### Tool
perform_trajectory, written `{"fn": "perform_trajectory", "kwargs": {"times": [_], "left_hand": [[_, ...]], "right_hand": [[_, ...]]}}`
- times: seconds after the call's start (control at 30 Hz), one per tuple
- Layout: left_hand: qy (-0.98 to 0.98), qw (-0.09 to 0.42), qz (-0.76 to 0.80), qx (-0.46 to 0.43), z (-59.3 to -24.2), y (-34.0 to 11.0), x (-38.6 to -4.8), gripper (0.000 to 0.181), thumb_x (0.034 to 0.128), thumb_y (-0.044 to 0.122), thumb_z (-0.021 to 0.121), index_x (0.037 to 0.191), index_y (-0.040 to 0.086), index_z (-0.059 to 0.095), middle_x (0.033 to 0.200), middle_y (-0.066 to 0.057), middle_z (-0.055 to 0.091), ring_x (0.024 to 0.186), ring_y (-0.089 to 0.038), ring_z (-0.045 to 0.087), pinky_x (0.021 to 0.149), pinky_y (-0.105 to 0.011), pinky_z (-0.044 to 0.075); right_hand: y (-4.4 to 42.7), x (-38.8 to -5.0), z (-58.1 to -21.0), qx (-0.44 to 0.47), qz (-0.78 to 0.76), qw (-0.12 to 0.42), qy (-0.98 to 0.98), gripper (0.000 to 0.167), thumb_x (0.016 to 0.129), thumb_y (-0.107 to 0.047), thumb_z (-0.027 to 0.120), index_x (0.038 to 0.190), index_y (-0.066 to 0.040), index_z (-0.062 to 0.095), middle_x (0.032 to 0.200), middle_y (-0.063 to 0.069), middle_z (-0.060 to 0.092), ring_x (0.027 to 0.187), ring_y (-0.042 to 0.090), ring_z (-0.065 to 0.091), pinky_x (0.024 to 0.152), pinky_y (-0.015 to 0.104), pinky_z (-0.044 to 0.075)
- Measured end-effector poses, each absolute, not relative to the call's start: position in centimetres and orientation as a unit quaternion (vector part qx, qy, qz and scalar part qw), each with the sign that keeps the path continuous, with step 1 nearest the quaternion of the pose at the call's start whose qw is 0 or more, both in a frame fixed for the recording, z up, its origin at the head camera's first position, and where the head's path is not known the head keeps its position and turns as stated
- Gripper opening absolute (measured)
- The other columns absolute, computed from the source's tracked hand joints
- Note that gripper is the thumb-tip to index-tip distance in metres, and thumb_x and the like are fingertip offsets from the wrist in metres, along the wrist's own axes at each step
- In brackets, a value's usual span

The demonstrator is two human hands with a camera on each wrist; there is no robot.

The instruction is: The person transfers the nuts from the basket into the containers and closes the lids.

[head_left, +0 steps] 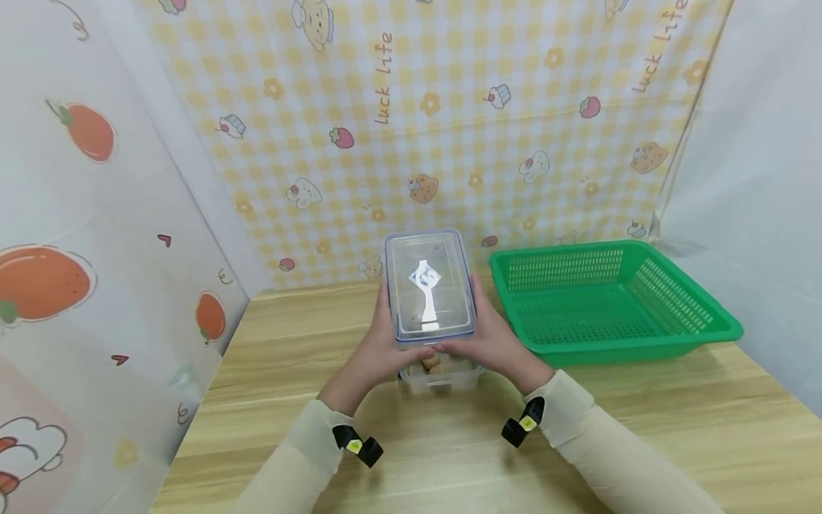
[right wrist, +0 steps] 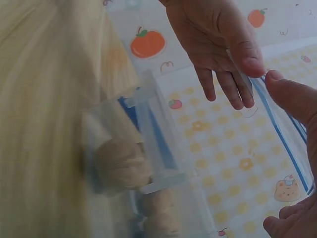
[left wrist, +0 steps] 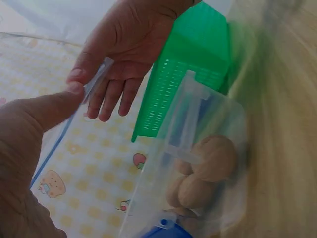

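Observation:
A clear plastic lid with a blue seal round its edge is held up level by both hands. My left hand grips its left side and my right hand its right side, thumbs meeting at the near edge. Below the lid stands a clear plastic box, partly hidden by lid and hands. Several round brown lumps lie inside the box; their kind is hard to tell. In the right wrist view, clip flaps show on the box, and a gap separates it from the lid.
A green plastic basket with slotted walls stands at the right, close to my right hand. The wooden table ends at a yellow checked cloth behind. White printed sheets hang at the left side.

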State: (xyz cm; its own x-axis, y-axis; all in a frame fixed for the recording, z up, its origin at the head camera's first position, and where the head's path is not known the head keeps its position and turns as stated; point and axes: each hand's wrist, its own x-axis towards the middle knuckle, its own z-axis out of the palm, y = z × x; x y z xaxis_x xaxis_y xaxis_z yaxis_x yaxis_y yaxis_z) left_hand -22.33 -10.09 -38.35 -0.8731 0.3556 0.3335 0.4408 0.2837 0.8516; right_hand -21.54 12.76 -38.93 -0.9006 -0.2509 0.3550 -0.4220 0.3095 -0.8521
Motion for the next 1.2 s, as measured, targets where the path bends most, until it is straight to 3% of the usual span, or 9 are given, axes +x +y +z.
{"fn": "perform_trajectory", "kwargs": {"times": [0.3, 0.47, 0.63, 0.97, 1.2], "left_hand": [[-0.804, 0.026, -0.530, -0.267, -38.0, -9.7, -19.2, 0.130, 0.0681, 0.012, 0.095, 0.161, 0.010, 0.004, 0.161, -0.017, 0.029, 0.146, -0.035, 0.033, 0.117, -0.058, 0.026], [-0.814, 0.020, -0.516, -0.266, -40.5, -9.8, -19.9, 0.128, 0.0676, 0.018, 0.095, 0.161, 0.015, 0.009, 0.157, -0.009, 0.035, 0.144, -0.029, 0.037, 0.116, -0.056, 0.029], [-0.834, 0.005, -0.488, -0.256, -43.3, -10.1, -21.0, 0.130, 0.0685, 0.037, 0.095, 0.163, 0.025, 0.006, 0.158, 0.005, 0.033, 0.146, -0.020, 0.034, 0.117, -0.050, 0.029], [-0.861, -0.003, -0.444, -0.246, -44.7, -10.2, -21.2, 0.130, 0.0723, 0.060, 0.085, 0.164, 0.025, 0.000, 0.165, 0.007, 0.023, 0.148, -0.021, 0.031, 0.117, -0.049, 0.030], [-0.874, 0.004, -0.414, -0.254, -44.8, -10.3, -21.6, 0.125, 0.0750, 0.058, 0.084, 0.163, 0.021, 0.003, 0.162, 0.001, 0.029, 0.146, -0.024, 0.036, 0.116, -0.050, 0.032]], "right_hand": [[13.1, -20.1, -41.8, 0.181, 0.530, 0.052, -0.827, 0.133, 0.064, -0.034, 0.098, 0.163, -0.021, 0.009, 0.157, 0.013, 0.040, 0.136, 0.036, 0.047, 0.109, 0.058, 0.039], [13.2, -19.9, -43.0, 0.163, 0.522, 0.036, -0.836, 0.130, 0.064, -0.037, 0.097, 0.162, -0.019, 0.014, 0.155, 0.014, 0.043, 0.137, 0.037, 0.046, 0.110, 0.059, 0.037], [13.3, -19.8, -43.9, 0.162, 0.523, 0.032, -0.836, 0.127, 0.063, -0.036, 0.098, 0.160, -0.018, 0.019, 0.150, 0.011, 0.049, 0.135, 0.034, 0.049, 0.110, 0.057, 0.038], [13.5, -20.0, -44.7, 0.165, 0.525, 0.024, -0.835, 0.126, 0.066, -0.035, 0.097, 0.161, -0.015, 0.017, 0.153, 0.012, 0.046, 0.138, 0.035, 0.046, 0.113, 0.057, 0.034], [13.5, -20.3, -45.4, 0.168, 0.532, 0.025, -0.829, 0.125, 0.067, -0.033, 0.096, 0.162, -0.015, 0.016, 0.155, 0.013, 0.045, 0.138, 0.036, 0.046, 0.113, 0.058, 0.033]]}}
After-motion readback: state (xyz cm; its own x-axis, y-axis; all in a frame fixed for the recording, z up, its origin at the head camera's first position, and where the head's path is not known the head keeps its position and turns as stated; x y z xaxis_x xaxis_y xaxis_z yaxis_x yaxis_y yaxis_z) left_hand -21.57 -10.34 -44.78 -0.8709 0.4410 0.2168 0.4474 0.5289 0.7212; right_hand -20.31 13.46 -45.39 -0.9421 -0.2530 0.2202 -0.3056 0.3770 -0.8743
